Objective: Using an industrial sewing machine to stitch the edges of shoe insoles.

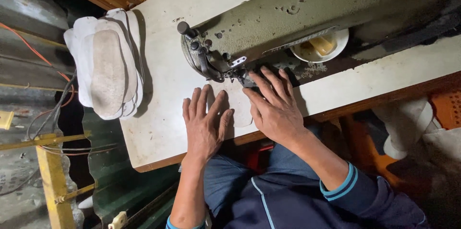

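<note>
My left hand [205, 124] lies flat, fingers spread, on a white insole-shaped piece [241, 110] on the sewing table [163, 89]. My right hand [274, 105] presses the same piece from the right, its fingertips close to the needle area of the grey-green sewing machine [297, 15]. The piece is mostly hidden under both hands. Neither hand grips anything.
A stack of several white insoles [106, 63] hangs over the table's left edge. A white bowl [321, 46] with a yellowish object sits under the machine arm. Cables and a yellow metal frame [50, 171] stand at the left. An orange crate [449, 109] is at the right.
</note>
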